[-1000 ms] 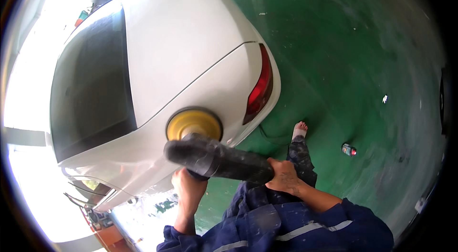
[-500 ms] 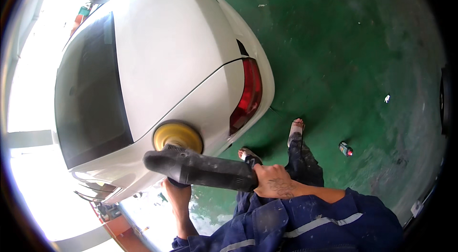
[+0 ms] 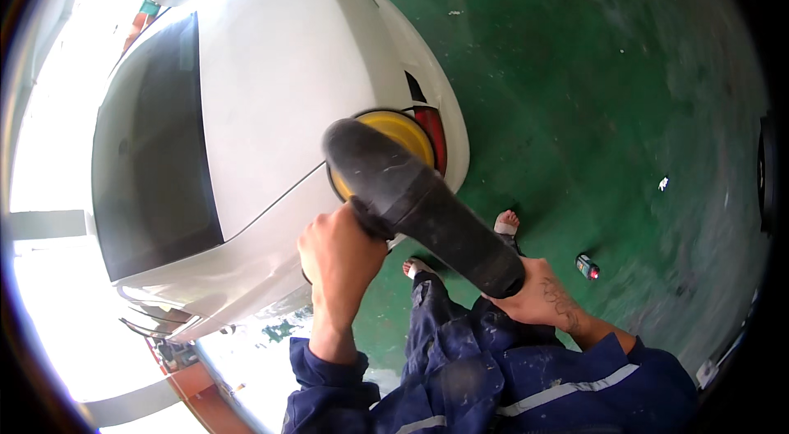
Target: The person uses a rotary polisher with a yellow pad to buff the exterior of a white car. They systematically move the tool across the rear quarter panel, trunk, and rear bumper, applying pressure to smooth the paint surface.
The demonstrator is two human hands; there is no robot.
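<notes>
Small dark spray can [image 3: 586,266] on green floor [image 3: 625,89], lower right. Centre frame: both hands closed, gripping black polisher with yellow pad [image 3: 411,187]; left hand [image 3: 339,249] on front handle, right hand [image 3: 538,298] on rear grip, pad against white car [image 3: 271,80].

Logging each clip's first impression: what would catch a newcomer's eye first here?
A big black polisher fills the centre, its yellow pad at the rear corner of a white car, beside the red tail light. The left hand grips near its head, the right hand its rear end. A small can lies on the green floor at right.
</notes>
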